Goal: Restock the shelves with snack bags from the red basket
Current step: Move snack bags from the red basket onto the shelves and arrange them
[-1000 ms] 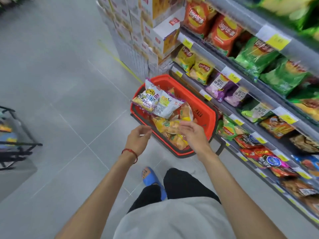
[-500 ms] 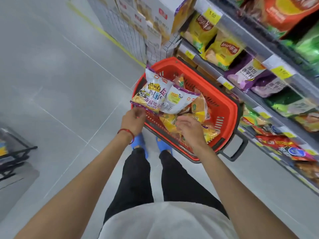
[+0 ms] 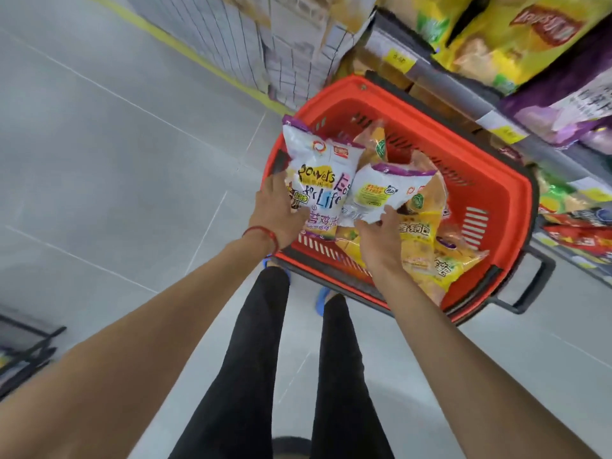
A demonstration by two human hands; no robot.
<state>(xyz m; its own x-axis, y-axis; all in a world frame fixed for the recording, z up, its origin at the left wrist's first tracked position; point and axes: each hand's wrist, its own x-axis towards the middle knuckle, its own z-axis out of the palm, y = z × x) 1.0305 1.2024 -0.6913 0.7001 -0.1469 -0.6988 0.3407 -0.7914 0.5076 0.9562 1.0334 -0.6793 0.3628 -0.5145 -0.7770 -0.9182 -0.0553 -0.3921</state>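
The step in hand is lifting snack bags out of the red basket (image 3: 511, 200), which stands on the floor (image 3: 132, 160) just beside the shelves (image 3: 457, 84). The left hand (image 3: 281, 210) grips the large white bag (image 3: 321, 167) by its left edge, fingers curled round it. The right hand (image 3: 381, 243) pinches the lower edge of the smaller white bag (image 3: 387, 187), fingers closed on the wrapper. Both bags sit above the heap of yellow bags (image 3: 424, 246) that fills the basket's near end.

To do this well, hold each bag by its seam or edge, not by the puffed middle, so that the contents are not crushed. Raise both straight up until they clear the rim, because the two white bags touch and one may drag the other or snag a yellow bag beneath. The wrappers look slick, so a firm pinch probably serves better than a loose one. Match each bag to its own row before setting it in, facing outward.
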